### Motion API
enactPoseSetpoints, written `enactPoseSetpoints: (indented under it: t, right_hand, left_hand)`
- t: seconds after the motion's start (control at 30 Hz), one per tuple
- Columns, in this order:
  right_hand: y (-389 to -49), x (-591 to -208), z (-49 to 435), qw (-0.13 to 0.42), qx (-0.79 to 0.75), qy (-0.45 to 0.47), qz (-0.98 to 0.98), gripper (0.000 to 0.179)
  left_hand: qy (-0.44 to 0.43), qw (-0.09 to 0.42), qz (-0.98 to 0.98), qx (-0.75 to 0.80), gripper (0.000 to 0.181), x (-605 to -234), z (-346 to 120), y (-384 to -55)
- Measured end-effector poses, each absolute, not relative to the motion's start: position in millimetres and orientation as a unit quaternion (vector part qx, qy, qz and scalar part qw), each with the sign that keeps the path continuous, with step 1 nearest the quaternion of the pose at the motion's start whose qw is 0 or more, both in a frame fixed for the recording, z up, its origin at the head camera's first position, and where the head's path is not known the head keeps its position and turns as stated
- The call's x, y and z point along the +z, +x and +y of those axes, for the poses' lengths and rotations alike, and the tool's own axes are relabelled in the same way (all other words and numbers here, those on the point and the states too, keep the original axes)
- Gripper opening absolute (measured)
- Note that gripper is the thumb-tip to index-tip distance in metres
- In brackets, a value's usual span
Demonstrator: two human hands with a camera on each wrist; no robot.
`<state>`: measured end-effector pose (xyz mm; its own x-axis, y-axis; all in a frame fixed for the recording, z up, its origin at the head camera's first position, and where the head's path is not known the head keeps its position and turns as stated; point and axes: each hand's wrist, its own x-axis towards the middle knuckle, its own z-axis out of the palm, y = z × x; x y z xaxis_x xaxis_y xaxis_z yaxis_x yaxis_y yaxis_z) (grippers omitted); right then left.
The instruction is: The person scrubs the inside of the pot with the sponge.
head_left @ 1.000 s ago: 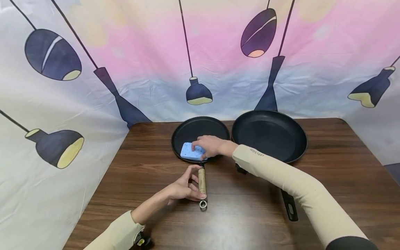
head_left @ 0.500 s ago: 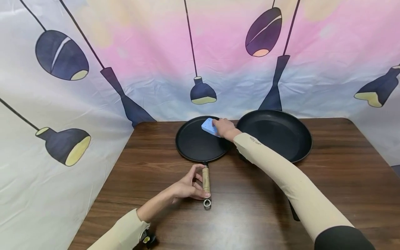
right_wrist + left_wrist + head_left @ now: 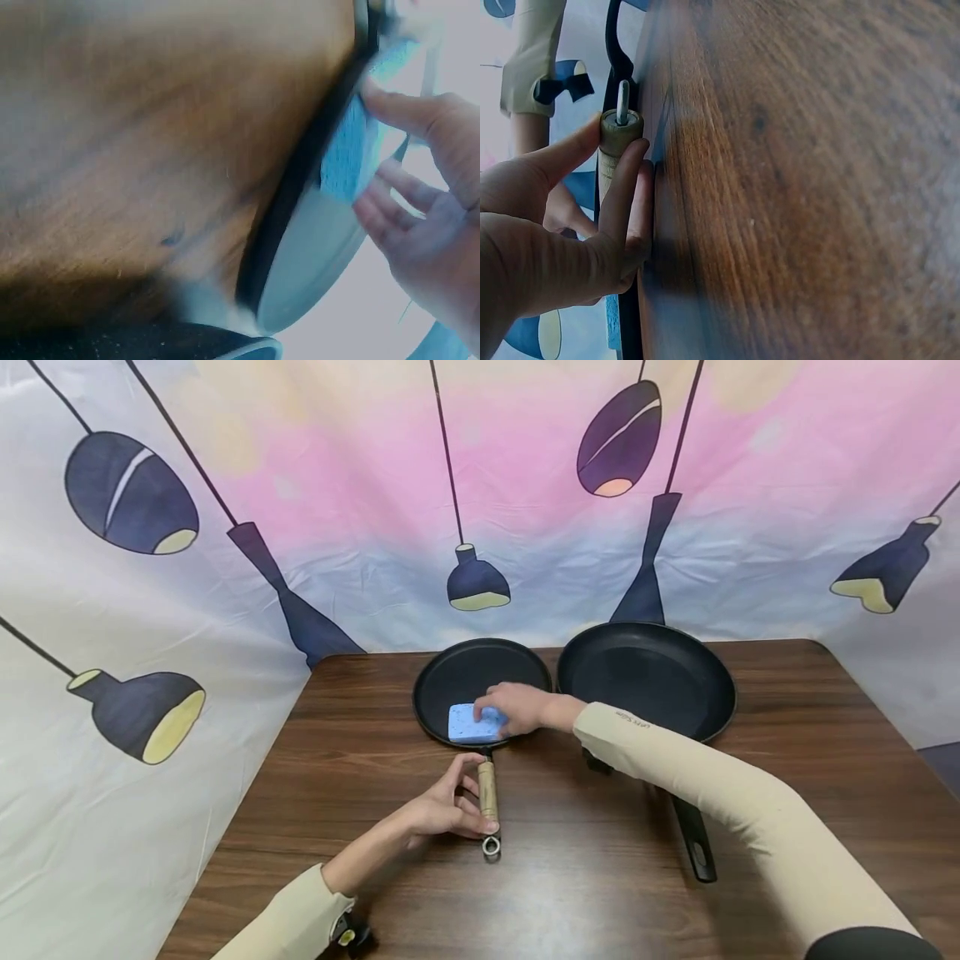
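Observation:
A flat black round pan [image 3: 480, 664] with a low rim rests on the wooden table, its light wooden handle [image 3: 487, 789] toward me. My left hand [image 3: 446, 806] pinches that handle from the left, thumb near the metal hanging ring and a fingertip near the pan end. In the left wrist view, thumb and fingers close around the handle's end [image 3: 620, 133]. On the near part of the pan lies a light blue sponge [image 3: 463, 724]. My right hand [image 3: 517, 706] grips it from the right; the right wrist view has the sponge [image 3: 345, 154] between thumb and fingers.
A larger, deeper black frying pan [image 3: 645, 681] stands just right of the flat pan, its black handle [image 3: 695, 843] pointing toward me under my right forearm. Behind the table [image 3: 585, 885] hangs a cloth [image 3: 360, 485] printed with lamps.
My right hand swept the sponge from the near rim to the pan's far right, then back to the near rim by the handle. My left hand keeps its hold.

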<state>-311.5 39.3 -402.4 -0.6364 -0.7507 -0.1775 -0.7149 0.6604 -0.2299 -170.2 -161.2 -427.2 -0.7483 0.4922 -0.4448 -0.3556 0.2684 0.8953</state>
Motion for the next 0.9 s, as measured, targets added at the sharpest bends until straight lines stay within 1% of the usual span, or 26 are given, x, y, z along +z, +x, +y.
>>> enactPoseSetpoints:
  t: [0.07, 0.2, 0.3, 0.4, 0.5, 0.57, 0.7, 0.9]
  right_hand:
    - [-308, -403, 36, 0.129, -0.076, -0.416, 0.897, 0.039]
    - [-315, -405, 34, 0.114, -0.080, -0.395, 0.908, 0.039]
    - [-330, -408, 35, 0.100, -0.080, -0.362, 0.923, 0.039]
    - [-350, -412, 40, 0.083, -0.078, -0.310, 0.944, 0.041]
    - [-367, -416, 51, 0.078, -0.078, -0.258, 0.960, 0.043]
    - [-373, -418, 56, 0.080, -0.069, -0.243, 0.964, 0.045]
    - [-369, -413, 58, 0.093, -0.048, -0.256, 0.961, 0.043]
    - [-342, -407, 60, 0.114, -0.039, -0.312, 0.942, 0.042]
  left_hand:
    - [0.048, 0.349, 0.717, 0.601, 0.092, -426, -163, -171]
    - [0.051, 0.351, 0.712, 0.605, 0.092, -426, -164, -171]
    - [0.053, 0.352, 0.711, 0.607, 0.093, -426, -164, -170]
    - [0.055, 0.347, 0.714, 0.605, 0.093, -427, -164, -169]
    - [0.056, 0.344, 0.719, 0.601, 0.092, -427, -163, -168]
    - [0.056, 0.344, 0.720, 0.600, 0.092, -426, -163, -168]
    - [0.053, 0.344, 0.721, 0.600, 0.092, -426, -163, -169]
    - [0.050, 0.345, 0.719, 0.601, 0.093, -427, -163, -170]
